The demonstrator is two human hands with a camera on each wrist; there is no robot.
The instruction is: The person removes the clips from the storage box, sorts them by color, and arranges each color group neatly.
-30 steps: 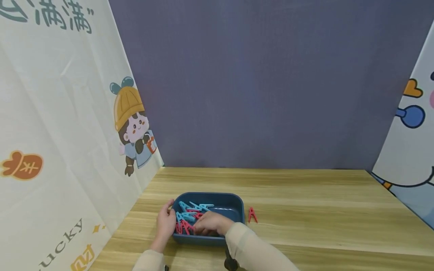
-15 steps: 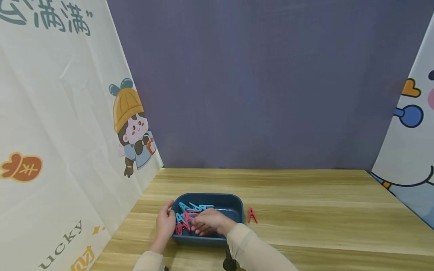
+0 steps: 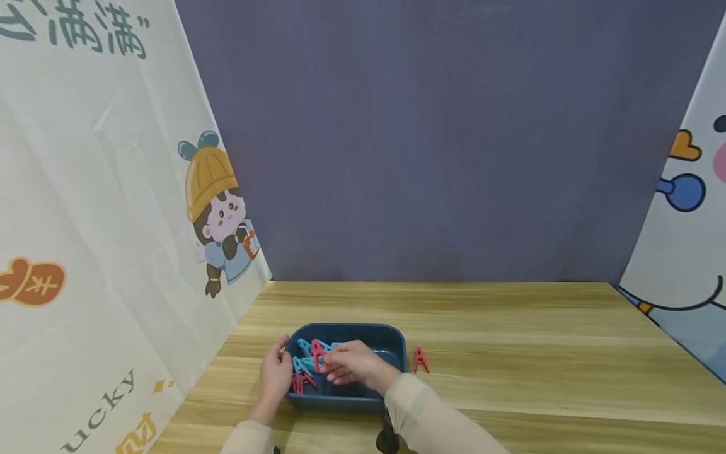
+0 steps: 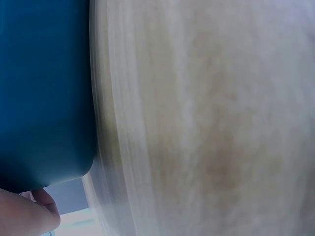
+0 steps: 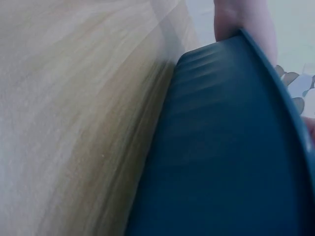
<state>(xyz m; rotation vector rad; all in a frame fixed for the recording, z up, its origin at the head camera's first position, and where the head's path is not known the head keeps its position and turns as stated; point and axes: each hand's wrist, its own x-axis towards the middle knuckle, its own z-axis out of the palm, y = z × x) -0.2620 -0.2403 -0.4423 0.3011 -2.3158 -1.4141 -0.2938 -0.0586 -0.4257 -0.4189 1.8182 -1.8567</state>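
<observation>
A dark blue plastic tub (image 3: 346,405) stands on the wooden table, holding light blue clothespins (image 3: 306,364) and red clothespins (image 3: 303,382) bunched at its left. My left hand (image 3: 276,378) grips the tub's left rim; in the left wrist view a bit of that hand (image 4: 29,216) shows at the tub's corner. Over the tub, my right hand (image 3: 358,366) pinches one red clothespin (image 3: 316,357) between thumb and fingers. From the right wrist the tub's outer wall (image 5: 211,147) fills much of the picture, and what the right hand holds is mostly hidden.
A single red clothespin (image 3: 420,360) lies on the table (image 3: 510,353) just right of the tub. A grey-purple backdrop (image 3: 425,139) rises behind the table, with printed white sheets (image 3: 113,208) on either side. A small black object (image 3: 388,439) is by the right sleeve.
My right hand has lifted a red clothespin up from the pile at the tub's front left and moved slightly away from me. The left hand stays on the rim.
</observation>
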